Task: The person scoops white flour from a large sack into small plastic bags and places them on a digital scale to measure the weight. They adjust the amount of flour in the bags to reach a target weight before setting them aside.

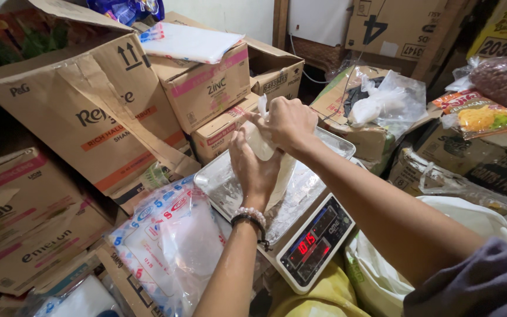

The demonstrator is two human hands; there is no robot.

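Grey sleeve [476, 282] at bottom rt, nearest the lens, w/ the bare rt forearm running up-left from it. Right hand [289, 123] is closed round the top of a small clear plastic bag [265, 152] of whitish stuff, fingers pinching the neck. Left hand [254, 167], beaded bracelet at the wrist, is cupped against the bag's near side, gripping it too. Bag sits over the metal tray [224, 185] of a digital scale [315, 243]; can't tell if it rests on the tray. Scale's red display is lit. Pack of clear plastic bags [171, 246] lies just left of the scale. Cardboard boxes [89, 111] stacked behind & left; white sack [382, 282] under the rt arm.
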